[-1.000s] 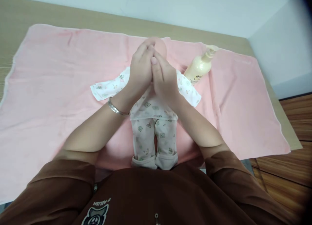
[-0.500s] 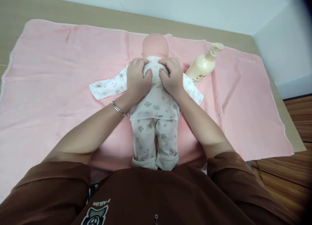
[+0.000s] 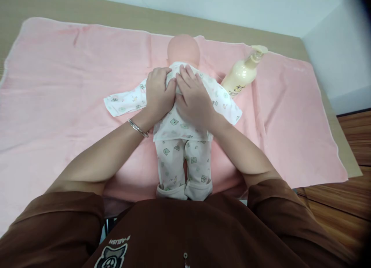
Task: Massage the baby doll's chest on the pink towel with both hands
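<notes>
A baby doll in white printed pyjamas lies face down on a pink towel, head pointing away from me. My left hand rests on the doll's upper back, fingers curled against the cloth, with a silver bangle at the wrist. Beside it, my right hand lies flat on the back with its fingers stretched toward the neck. The two hands touch each other at the middle of the back.
A cream pump bottle lies tilted on the towel just right of the doll's shoulder. The towel covers a tan tabletop against a white wall. Wooden floor shows at the right.
My hands were pressed together above the doll, then came down onto its shoulders. Now they have slid inward to the middle of the upper back, the right hand flattening.
</notes>
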`<state>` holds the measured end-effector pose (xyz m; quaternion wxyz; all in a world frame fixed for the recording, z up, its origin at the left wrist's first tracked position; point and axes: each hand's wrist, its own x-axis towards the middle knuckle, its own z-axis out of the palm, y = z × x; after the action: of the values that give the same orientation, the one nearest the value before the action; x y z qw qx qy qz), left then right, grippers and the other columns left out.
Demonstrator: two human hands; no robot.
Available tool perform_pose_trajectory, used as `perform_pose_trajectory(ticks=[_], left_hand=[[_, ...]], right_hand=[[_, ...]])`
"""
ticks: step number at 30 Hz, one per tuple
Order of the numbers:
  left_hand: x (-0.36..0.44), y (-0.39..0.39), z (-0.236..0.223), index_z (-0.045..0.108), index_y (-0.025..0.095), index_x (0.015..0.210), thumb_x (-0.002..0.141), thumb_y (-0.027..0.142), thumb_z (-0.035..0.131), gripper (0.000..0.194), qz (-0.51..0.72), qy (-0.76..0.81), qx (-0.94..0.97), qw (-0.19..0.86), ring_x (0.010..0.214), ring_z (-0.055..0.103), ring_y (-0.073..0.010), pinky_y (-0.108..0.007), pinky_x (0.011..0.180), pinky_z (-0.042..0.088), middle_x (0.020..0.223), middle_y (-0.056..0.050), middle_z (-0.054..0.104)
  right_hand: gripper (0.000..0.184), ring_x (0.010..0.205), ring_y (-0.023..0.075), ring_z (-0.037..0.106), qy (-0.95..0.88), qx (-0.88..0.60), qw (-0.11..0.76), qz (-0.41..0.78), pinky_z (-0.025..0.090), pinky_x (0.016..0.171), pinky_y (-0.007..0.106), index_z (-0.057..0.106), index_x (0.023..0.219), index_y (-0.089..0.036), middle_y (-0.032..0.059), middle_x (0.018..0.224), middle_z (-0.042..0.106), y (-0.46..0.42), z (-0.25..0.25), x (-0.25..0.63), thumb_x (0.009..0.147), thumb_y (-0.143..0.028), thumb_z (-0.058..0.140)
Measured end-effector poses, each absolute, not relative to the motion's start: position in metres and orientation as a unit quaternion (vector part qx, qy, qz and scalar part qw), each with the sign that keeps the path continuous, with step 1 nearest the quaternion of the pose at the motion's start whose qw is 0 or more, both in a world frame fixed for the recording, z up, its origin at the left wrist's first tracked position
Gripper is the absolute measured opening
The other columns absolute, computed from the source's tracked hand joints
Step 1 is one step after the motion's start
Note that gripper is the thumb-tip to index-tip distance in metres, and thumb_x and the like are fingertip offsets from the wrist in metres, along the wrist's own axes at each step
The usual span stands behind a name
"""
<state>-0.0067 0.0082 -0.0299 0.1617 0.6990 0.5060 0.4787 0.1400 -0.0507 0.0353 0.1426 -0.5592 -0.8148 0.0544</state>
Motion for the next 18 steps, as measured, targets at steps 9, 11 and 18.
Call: perform_pose_trajectory(ticks=[9,11,18], left_hand=[[-0.005,0.006,-0.027,0.064,0.025,0.112,0.105,0.065,0.048,0.043,0.475,0.512,0.700,0.148,0.116,0.059,-0.0302,-0.054,0.110,0.045,0.118,-0.009,0.069],[-0.004,0.005,-0.026,0.064,0.026,0.110,0.105,0.066,0.042,0.046,0.473,0.514,0.699,0.153,0.115,0.058,-0.0295,-0.055,0.110,0.044,0.118,-0.009,0.068],[-0.006,0.003,-0.022,0.061,0.029,0.108,0.102,0.070,0.047,0.043,0.467,0.513,0.693,0.198,0.120,0.055,-0.0315,-0.055,0.115,0.041,0.120,-0.008,0.067]], right_hand=[[0.065,0.169,0.0354,0.021,-0.782,-0.607,0.136,0.049,0.017,0.142,0.056,0.031,0.164,0.001,0.0232,0.175,0.026,-0.067,0.039,0.135,0.107,-0.029,0.038],[0.064,0.169,0.0327,0.020,-0.812,-0.566,0.136,0.047,0.016,0.143,0.053,0.033,0.164,0.000,0.0208,0.176,0.026,-0.077,0.039,0.129,0.105,-0.023,0.038],[0.062,0.171,0.0309,0.011,-0.791,-0.572,0.167,0.139,0.010,0.143,0.057,0.031,0.167,-0.008,0.0107,0.180,0.019,-0.025,0.034,0.158,0.109,-0.031,0.036]])
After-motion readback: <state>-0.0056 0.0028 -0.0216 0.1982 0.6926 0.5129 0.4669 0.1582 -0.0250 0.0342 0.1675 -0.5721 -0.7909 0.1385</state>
